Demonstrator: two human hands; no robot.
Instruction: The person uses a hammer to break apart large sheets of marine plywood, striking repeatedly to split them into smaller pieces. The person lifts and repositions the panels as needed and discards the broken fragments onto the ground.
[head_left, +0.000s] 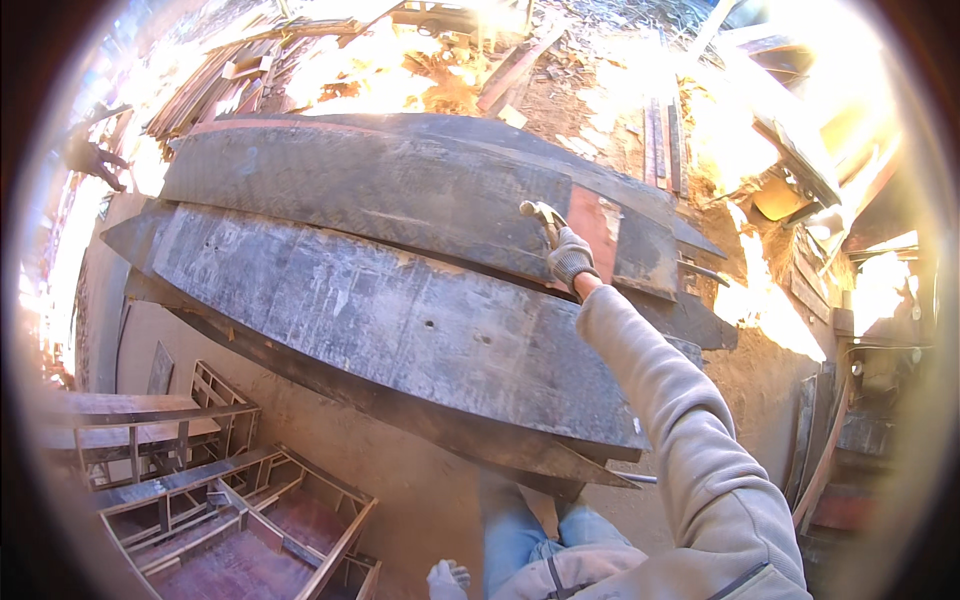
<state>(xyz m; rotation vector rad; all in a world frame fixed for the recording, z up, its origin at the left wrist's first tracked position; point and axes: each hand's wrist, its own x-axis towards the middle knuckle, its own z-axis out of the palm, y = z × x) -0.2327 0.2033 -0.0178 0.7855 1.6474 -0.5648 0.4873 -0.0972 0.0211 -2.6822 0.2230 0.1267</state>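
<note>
My right hand (572,256), in a grey knitted glove, is stretched out over a stack of long dark boards and closed round a hammer (541,212). The hammer's head shows past my fingers, above the far dark panel (400,185) and close to a reddish patch (596,228) on it. Nearer me lies a worn grey panel (370,310), scuffed and with small holes. My left hand (447,579), gloved in pale grey, hangs low beside my leg. Its fingers look loosely apart, with nothing visible in them.
Framed wooden panels (240,520) with ribs stand at the lower left. Pointed board ends (590,468) jut out near my legs. Planks (210,90) are piled at the far left, near another person (95,160). Sunlit dirt and scrap wood (520,70) lie beyond the stack.
</note>
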